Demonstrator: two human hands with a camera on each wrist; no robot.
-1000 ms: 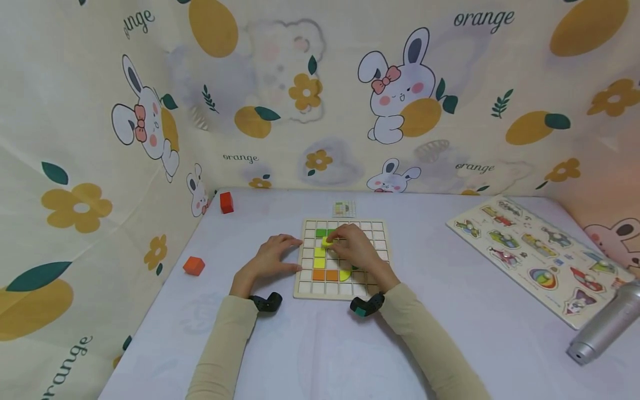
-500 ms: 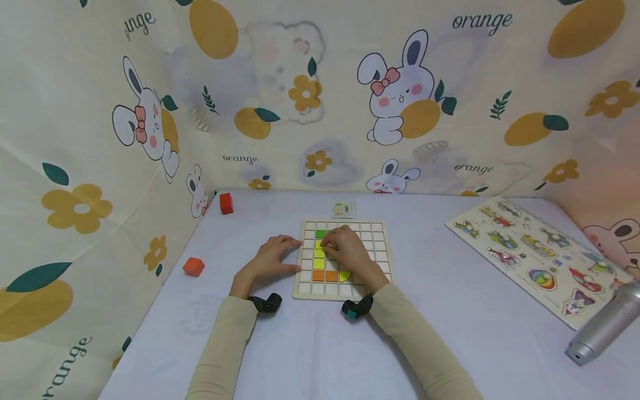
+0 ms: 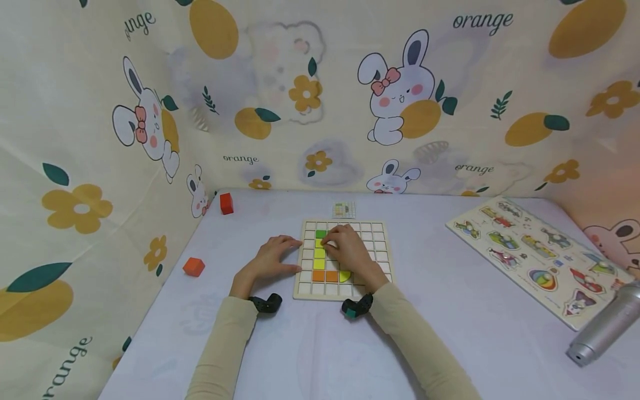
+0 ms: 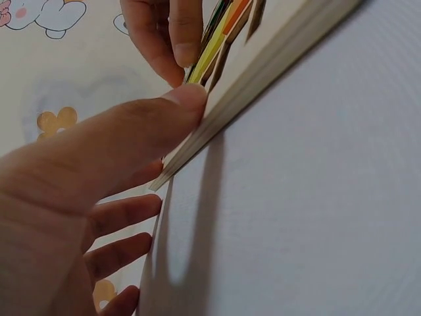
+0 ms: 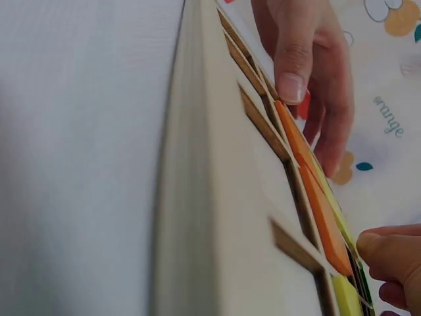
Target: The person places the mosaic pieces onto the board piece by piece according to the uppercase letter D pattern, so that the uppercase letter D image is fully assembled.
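A square wooden grid board (image 3: 325, 296) lies on the table with coloured tiles in some cells. My right hand (image 3: 350, 250) pinches a yellow tile (image 3: 319, 243), just below a green tile (image 3: 321, 234); the curled fingers cover several cells to the right. Under it in the same column sit more yellow tiles (image 3: 319, 264), then a row of two orange tiles (image 3: 325, 276) and a rounded yellow piece (image 3: 344, 276). My left hand (image 3: 272, 256) rests against the board's left edge with thumb and fingers spread. The left wrist view shows its thumb (image 4: 184, 99) on the rim.
A small pattern card (image 3: 344, 209) lies behind the board. Two red-orange blocks, one far (image 3: 226, 203) and one nearer (image 3: 193, 266), sit at the left. At the right are a picture puzzle board (image 3: 547, 300) and a silver cylinder (image 3: 602, 322). Printed cloth surrounds the table.
My right hand has moved slightly left and lowered the yellow tile into the column beneath the green tile, then stayed almost still. My left hand keeps its place.
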